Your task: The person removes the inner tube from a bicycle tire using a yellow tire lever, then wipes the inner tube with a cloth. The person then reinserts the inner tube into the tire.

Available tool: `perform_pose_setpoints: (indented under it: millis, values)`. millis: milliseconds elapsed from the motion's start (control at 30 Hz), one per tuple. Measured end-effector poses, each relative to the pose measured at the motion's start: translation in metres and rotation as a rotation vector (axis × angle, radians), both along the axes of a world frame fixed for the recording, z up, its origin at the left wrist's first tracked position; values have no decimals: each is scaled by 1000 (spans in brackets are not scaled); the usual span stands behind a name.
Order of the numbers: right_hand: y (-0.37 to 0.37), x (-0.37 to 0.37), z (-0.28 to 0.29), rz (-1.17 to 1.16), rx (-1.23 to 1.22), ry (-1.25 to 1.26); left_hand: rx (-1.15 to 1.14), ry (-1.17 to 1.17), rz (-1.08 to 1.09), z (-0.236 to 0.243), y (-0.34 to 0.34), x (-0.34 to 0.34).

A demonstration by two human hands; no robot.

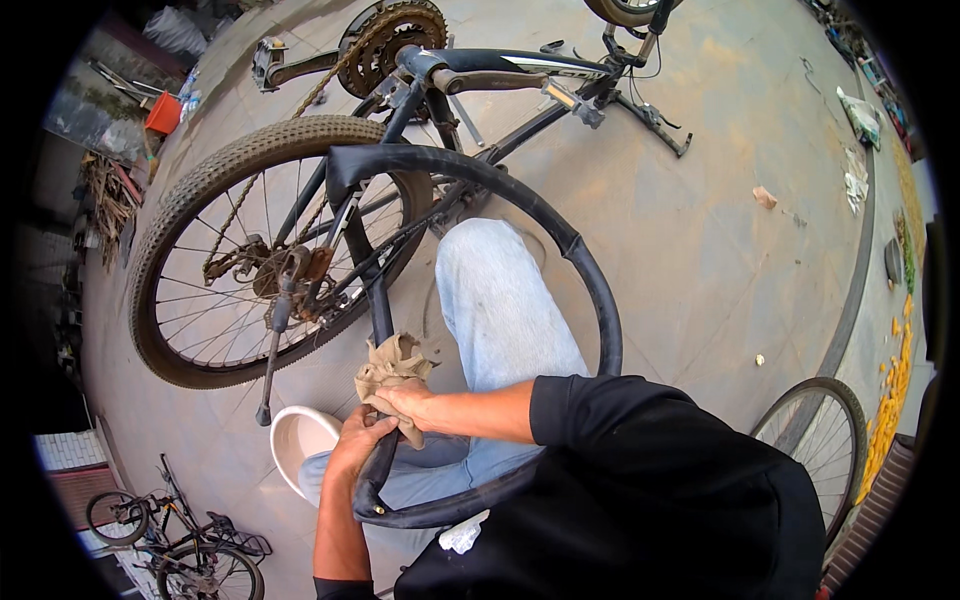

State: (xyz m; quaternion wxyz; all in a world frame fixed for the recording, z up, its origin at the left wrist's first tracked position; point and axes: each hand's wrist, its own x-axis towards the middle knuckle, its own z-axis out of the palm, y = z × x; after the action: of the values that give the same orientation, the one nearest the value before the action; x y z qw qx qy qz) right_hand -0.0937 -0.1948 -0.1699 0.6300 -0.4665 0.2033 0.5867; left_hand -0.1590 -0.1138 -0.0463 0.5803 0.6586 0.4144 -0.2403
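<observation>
A black inner tube [603,300] forms a big loop around my jeans-covered knee, its upper part crossing in front of the bicycle. My left hand [360,440] is closed around the near-left stretch of this tube. Just above it, my right hand [405,398] grips a crumpled tan cloth [385,365] pressed around the tube; the tube under the cloth is hidden. A small brass-coloured valve [378,510] shows at the tube's lower bend. Beyond my hands is a dark bicycle [400,120], seemingly upside down, with its knobby-tyred wheel [160,240] in the frame.
A pale basin [300,440] sits beside my left hand. The bicycle's kickstand [272,365] juts toward it. Another bicycle [190,545] stands at the lower left, a loose-looking wheel [850,430] at the right. An orange-red bucket [163,113] is at the far left.
</observation>
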Motion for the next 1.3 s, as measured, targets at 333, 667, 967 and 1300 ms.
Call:
perform_pose_setpoints:
  millis: [333,667,967,1300]
  values:
    - [22,45,-11,-41,-200,-340,-51,-30,-21,22,-11,7]
    - [67,128,-48,-5,-372,-595,-144,-133,19,37,-13,6]
    - [68,158,-63,-93,-187,-768,-267,-138,42,16,-7,-10]
    - [54,110,-57,-113,4,-421,-235,-143,87,3,-2,-22]
